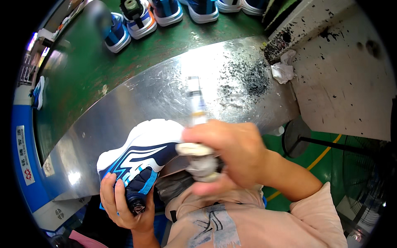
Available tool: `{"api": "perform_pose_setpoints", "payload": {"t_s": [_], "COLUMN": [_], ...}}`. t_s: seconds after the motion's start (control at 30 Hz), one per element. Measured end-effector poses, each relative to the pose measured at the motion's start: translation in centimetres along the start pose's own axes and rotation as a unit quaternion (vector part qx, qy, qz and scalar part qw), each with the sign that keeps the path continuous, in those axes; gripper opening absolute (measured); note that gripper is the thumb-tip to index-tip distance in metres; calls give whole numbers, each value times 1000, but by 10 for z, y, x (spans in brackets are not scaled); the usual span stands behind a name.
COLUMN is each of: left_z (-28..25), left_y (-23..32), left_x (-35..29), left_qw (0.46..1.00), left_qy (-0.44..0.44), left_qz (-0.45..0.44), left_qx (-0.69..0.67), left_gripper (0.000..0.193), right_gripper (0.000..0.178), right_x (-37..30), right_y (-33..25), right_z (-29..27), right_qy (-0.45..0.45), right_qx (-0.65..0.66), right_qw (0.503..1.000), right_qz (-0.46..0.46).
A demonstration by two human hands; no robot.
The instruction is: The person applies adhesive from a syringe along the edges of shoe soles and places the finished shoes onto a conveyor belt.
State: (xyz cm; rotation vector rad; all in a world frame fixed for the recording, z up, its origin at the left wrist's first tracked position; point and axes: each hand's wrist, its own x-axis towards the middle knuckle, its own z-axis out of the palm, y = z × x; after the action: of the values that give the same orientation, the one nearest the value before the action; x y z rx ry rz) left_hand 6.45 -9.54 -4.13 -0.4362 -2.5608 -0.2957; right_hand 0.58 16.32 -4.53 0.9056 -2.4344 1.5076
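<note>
A person looks down at their own two hands, working over a curved, shiny sheet-metal counter (136, 99) speckled with black paint at its far right.

The left hand (120, 202), at the near left, is closed around the heel end of a blue, navy and white sports shoe (138, 155). The shoe's long axis runs from that hand, near and low, up and away toward the far right, with its thick white sole turned to the far-left side and its toe ending close beside the right hand.

The right hand (231, 155) sits just right of the shoe's toe, fingers curled around a wad of pale grey-white cloth (202, 163) and a slim white pen-like tube (194, 101) that stands out past the knuckles, pointing far. This hand is blurred, so the exact grip is unclear. The cloth lies against, or just beside, the shoe's toe; which one cannot be told.

Far beyond, more blue and white shoes (142, 18) stand in a row on a green belt (82, 70). A crumpled white rag (283, 70) rests at the far right.
</note>
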Motion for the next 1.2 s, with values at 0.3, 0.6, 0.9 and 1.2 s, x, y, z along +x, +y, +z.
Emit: {"api": "perform_pose_setpoints", "payload": {"t_s": [0.3,0.6,0.9,1.2], "left_z": [-9,-8,-8,-1], "left_y": [12,10,10,-6], "left_x": [6,0,7,24], "left_qw": [998,998,999,996], "left_qy": [-40,-44,-39,-78], "left_qz": [-38,-32,-32,-48], "left_qx": [-1,18,-13,-11], "left_gripper": [68,71,66,68], "right_gripper": [49,96,99,99], "right_x": [-36,-43,-33,-28], "right_y": [15,-37,-36,-34], "right_z": [-45,-42,-36,-17], "right_qy": [111,74,51,44], "right_qx": [83,651,607,588], "right_qw": [943,693,694,702], "right_qz": [304,300,382,399]}}
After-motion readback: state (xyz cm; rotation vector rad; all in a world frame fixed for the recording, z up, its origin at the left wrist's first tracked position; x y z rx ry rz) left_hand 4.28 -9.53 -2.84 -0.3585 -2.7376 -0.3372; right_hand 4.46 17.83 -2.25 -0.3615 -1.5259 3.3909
